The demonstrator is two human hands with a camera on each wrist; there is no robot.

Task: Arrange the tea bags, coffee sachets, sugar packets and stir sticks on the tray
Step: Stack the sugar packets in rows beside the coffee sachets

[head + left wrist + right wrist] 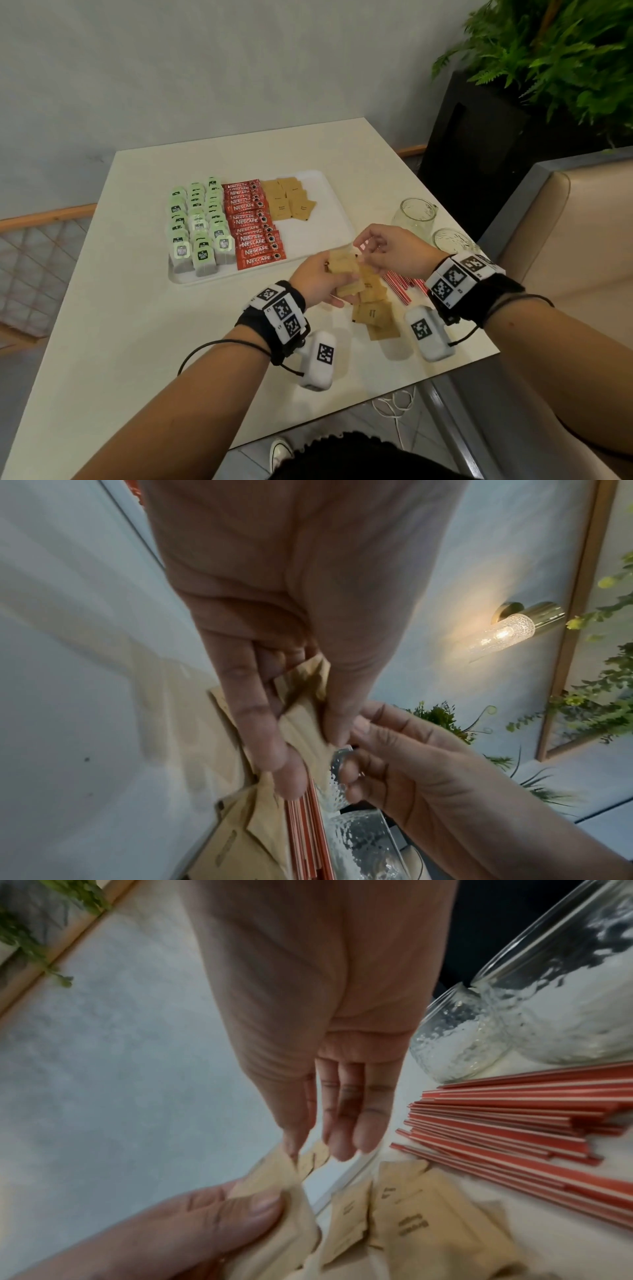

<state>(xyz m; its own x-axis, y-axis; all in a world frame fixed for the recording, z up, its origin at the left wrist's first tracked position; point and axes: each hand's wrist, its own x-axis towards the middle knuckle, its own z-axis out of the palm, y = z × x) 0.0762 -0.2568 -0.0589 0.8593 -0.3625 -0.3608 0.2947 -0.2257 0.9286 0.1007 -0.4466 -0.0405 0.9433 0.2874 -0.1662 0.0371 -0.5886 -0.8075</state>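
My left hand [334,274] grips a small stack of brown sugar packets [346,265] just in front of the white tray [329,219]. My right hand [368,255] meets it from the right, and its thumb and fingers pinch the top edge of a packet [270,1172] in that stack. More sugar packets [373,311] lie loose on the table below my hands, beside red stir sticks [399,286]. On the tray, green tea bags [198,226] fill the left, red coffee sachets [253,226] the middle, and sugar packets [291,200] the far right.
Two empty glass jars [414,214] [452,240] stand right of the tray, near the table's right edge. A black planter [479,147] with a fern and a beige bench [565,240] lie beyond that edge. The tray's near right part is bare.
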